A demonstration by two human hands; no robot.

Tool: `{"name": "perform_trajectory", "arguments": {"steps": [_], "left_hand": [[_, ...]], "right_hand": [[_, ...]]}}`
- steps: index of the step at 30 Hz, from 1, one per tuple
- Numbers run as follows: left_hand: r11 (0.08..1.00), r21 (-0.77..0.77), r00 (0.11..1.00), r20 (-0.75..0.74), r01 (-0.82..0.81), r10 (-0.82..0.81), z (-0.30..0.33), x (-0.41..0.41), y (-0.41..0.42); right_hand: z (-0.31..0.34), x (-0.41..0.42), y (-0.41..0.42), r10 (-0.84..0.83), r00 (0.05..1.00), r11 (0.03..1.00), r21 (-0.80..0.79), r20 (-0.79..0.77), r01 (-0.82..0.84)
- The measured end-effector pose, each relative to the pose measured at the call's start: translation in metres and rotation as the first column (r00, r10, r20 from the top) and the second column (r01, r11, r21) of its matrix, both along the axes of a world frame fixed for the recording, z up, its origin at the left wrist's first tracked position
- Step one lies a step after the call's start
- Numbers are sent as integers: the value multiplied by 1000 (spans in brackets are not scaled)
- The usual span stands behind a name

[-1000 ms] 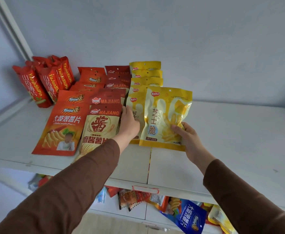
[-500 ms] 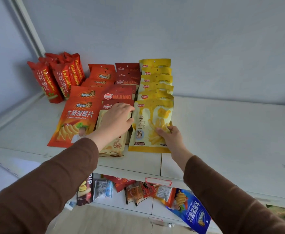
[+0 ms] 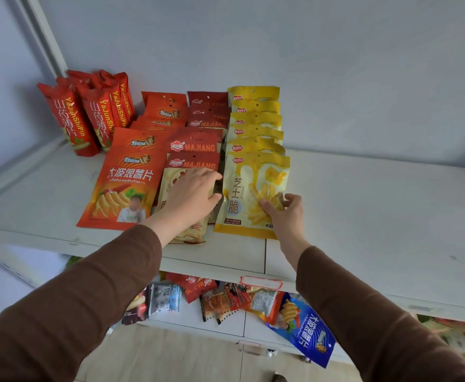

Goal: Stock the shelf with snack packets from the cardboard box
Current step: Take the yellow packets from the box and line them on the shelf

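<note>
Six yellow packets [image 3: 254, 172] in row | right grip [image 3: 285, 213] pinching front one | left grip [image 3: 191, 193] spread flat

Left hand [image 3: 191, 198] hides front Majiang packet [image 3: 190, 232].

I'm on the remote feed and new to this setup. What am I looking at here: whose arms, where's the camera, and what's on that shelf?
There is no machine: a person wears a camera on the head, looking down at their own arms. The left hand rests on the front Majiang packet. The right hand pinches the lower edge of the front yellow packet, which lies at the head of the yellow row. On the white shelf are also an orange packet row and standing red packs. A lower shelf holds loose packets.
</note>
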State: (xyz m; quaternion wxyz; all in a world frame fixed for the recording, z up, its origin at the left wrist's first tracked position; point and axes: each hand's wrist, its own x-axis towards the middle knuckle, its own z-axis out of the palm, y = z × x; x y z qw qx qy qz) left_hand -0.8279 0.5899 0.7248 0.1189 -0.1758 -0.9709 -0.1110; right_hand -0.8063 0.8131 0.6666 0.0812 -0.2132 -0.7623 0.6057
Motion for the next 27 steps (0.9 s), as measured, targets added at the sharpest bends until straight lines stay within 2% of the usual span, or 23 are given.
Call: {"name": "perform_trajectory", "arguments": {"steps": [3, 5, 7, 9, 12, 16, 19, 22, 27], "left_hand": [[1000, 19, 1000, -2, -6, 6, -1, 8, -4], [999, 33, 1000, -7, -19, 19, -2, 16, -9], [998, 43, 999, -15, -47, 48, -1, 29, -16], [996, 37, 996, -23, -87, 88, -1, 48, -24], [983, 40, 983, -20, -182, 183, -6, 87, -43], [934, 39, 934, 46, -356, 355, -29, 157, -72], [831, 89, 832, 145, -549, 535, -53, 230, -87], [724, 77, 717, 242, -686, 654, -81, 315, -97], [571, 21, 535, 380, -821, 755, -117, 444, -113]], "right_hand": [[2, 4, -1, -24, 996, 982, 183, -90, 40], [10, 12, -5, 12, 974, 943, 325, -227, 65], [21, 22, -14, 139, 927, 873, 484, -349, 52], [32, 32, -29, 321, 875, 783, 621, -362, -30], [37, 51, -58, 561, 792, 629, 746, -241, -219], [21, 89, -90, 770, 633, 422, 809, -80, -410], [-3, 131, -110, 856, 515, 288, 795, 36, -533], [-31, 180, -128, 916, 378, 150, 759, 135, -634], [-72, 266, -161, 945, 190, -50, 694, 265, -718]]}}
